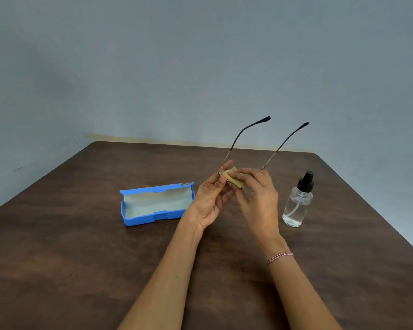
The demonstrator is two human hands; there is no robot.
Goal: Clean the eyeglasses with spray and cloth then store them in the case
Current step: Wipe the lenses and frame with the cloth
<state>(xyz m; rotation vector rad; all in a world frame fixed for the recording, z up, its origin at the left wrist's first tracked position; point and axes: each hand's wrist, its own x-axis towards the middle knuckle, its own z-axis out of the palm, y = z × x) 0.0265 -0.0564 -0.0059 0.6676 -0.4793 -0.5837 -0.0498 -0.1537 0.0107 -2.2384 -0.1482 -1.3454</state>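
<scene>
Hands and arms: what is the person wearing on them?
No sleeves or gloves show; both forearms are bare. The right hand has a thin braided bracelet at its wrist, pink and white. The left hand wears nothing visible, no ring or watch.

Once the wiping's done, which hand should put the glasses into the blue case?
Left, probably. The left hand pinches the eyeglasses at the frame, and the open case lies on its side of the table. The right hand is busy holding the cloth.
</scene>
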